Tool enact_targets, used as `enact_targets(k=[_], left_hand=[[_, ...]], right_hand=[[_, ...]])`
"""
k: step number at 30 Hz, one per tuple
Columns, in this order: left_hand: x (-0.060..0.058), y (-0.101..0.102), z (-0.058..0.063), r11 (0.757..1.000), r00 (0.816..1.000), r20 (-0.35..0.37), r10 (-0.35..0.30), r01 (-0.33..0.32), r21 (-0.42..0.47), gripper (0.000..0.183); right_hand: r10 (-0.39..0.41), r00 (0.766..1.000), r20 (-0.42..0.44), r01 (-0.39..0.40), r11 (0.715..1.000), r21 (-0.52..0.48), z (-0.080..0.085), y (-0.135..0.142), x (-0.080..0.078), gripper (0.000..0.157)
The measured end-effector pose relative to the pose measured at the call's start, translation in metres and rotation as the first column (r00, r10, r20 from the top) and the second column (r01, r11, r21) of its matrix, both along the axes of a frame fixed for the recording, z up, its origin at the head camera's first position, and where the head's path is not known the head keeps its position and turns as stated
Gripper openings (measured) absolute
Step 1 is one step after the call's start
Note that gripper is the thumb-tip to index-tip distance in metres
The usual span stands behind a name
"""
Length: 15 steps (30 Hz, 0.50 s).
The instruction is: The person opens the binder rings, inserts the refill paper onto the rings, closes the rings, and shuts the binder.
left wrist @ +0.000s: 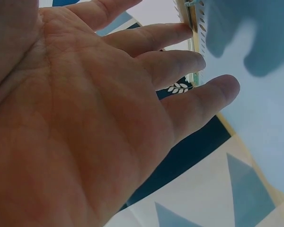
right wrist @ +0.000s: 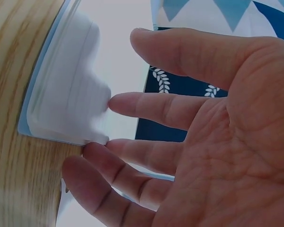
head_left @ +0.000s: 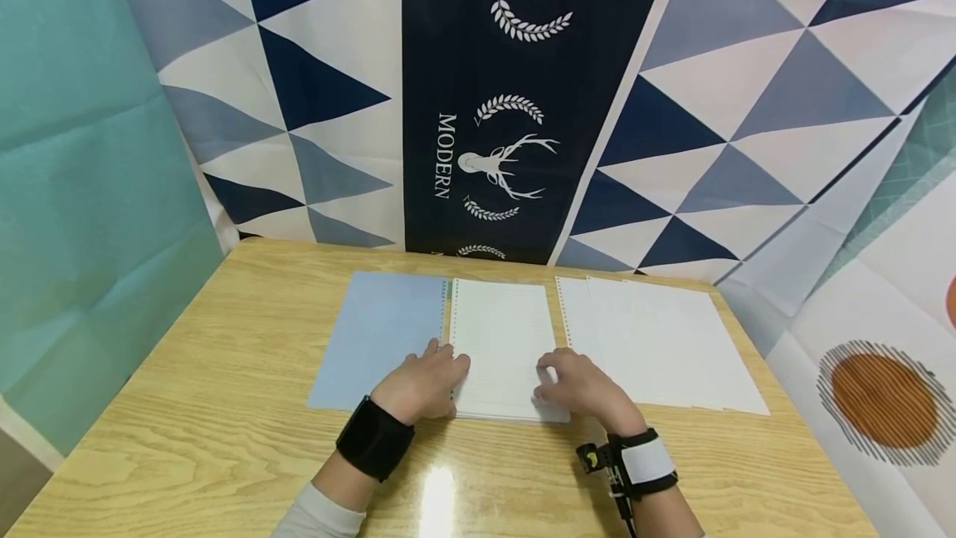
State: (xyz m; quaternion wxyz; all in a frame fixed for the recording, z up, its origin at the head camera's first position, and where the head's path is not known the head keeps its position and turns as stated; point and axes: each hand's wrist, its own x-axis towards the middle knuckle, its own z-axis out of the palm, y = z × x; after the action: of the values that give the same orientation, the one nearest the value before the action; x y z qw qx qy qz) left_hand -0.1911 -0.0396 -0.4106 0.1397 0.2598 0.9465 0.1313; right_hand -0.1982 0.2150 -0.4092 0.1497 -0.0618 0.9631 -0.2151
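A white stack of hole-punched paper lies on the table, with its punched edge on the left. Beside that edge lies a light blue punched cover; binder hardware shows between the two in the left wrist view. My left hand rests over the seam between cover and stack, fingers extended and slightly spread. At the right edge of the stack is my right hand, its fingers loosely bent. In the right wrist view, fingertips of this hand touch the paper's side, with nothing pinched.
Several loose white punched sheets overlap in a spread to the right. The wooden table ends at a patterned cloth backdrop. A black band wraps the left wrist, and a strapped camera sits on the right.
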Motion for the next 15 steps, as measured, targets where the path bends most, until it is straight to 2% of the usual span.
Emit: enact_targets(k=[10,15], left_hand=[[0.0002,-0.0009,0.0001,1.0,0.998,-0.056,-0.015,0.015,-0.002,0.023],[-0.001,-0.0021,-0.0007,1.0,0.998,-0.059,-0.006,0.006,-0.001,0.021]], right_hand=[[-0.007,1.0,-0.001,0.007,1.0,-0.012,0.0,0.0004,0.0012,0.043],[0.006,1.0,0.007,-0.006,1.0,-0.018,0.001,0.0027,0.0009,0.044]])
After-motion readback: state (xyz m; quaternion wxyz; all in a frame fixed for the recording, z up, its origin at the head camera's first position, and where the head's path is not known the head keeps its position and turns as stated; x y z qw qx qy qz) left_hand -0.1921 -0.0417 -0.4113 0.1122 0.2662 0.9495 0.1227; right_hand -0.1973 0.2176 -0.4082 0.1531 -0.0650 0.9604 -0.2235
